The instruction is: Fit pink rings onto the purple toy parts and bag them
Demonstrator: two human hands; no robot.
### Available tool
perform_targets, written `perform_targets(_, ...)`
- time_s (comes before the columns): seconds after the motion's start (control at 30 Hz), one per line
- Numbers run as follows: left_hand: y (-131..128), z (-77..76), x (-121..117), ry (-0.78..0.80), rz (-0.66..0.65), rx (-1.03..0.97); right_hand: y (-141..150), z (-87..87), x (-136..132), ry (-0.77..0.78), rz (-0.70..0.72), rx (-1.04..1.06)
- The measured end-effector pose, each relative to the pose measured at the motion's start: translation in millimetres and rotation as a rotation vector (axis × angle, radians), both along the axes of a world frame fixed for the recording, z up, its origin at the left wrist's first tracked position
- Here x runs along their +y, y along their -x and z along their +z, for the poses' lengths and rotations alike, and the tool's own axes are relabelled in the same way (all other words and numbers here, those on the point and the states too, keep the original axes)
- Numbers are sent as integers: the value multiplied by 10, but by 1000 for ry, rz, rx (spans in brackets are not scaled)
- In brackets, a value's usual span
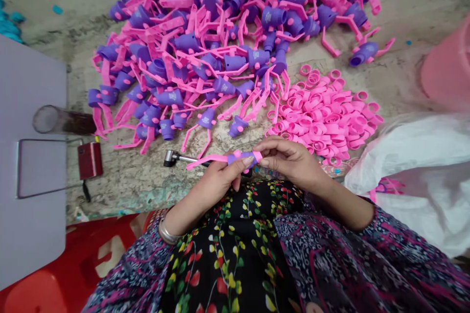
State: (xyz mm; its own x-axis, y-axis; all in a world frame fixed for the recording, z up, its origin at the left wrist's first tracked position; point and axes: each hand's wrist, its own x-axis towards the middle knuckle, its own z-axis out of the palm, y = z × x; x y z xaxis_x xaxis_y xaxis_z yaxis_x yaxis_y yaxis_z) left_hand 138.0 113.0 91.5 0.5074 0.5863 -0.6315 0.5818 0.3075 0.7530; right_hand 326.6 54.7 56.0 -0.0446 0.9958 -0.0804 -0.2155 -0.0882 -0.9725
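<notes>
Close to my body, my left hand (223,178) is closed around a purple plastic piece with pink arms (240,157). The fingers of my right hand (288,159) pinch a pink ring (258,156) at the narrow right end of that piece. Whether the ring is fully seated, I cannot tell. Below the held piece lies a small hammer (176,157), its handle partly hidden by my left hand. Beyond my hands spreads a heap of similar purple and pink pieces (187,44). Loose pink rings (326,112) are piled just past my right hand.
At the right stand a pink bucket (450,68) and a white plastic bag (414,166) with pink parts inside. A glass of dark liquid (60,120), a dark red box (90,160) and a pale board (33,166) are at the left. Beneath the board shows a red chair (88,249).
</notes>
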Motion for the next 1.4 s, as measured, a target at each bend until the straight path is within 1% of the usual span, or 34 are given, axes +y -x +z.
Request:
perform_targets(0.07,-28,-8,-13,-6,21,-7,4,-28,7,-16,-12,-36)
perform_targets(0.2,-68,-39,-38,-22,104,-27,18,-65,14,-54,-48,-111)
perform_targets(0.27,-59,-76,-49,0,105,-48,25,-48,11,-66,-54,-131)
perform_targets(0.37,-11,-166,-65,136,83,-154,30,23,-6,-91,-46,-216)
perform_targets(0.47,50,-267,-88,262,77,-293,21,114,-30,-182,-22,-377)
perform_targets(0.53,85,-319,-103,283,62,-326,11,170,-42,-265,-18,-469)
perform_targets(0.63,117,-364,-119,255,43,-332,5,237,-48,-356,6,-561)
perform_targets(0.77,116,-385,-134,212,67,-357,19,293,-38,-367,56,-582)
perform_targets(0.93,127,-426,-150,251,83,-332,39,323,-46,-343,96,-551)
perform_targets(1.1,179,-465,-139,318,69,-318,34,337,-97,-395,146,-599)
perform_targets(1.27,169,-407,-103,379,45,-284,33,287,-146,-439,152,-636)
perform_targets(1.4,133,-340,-79,411,-35,-302,37,234,-171,-446,154,-639)
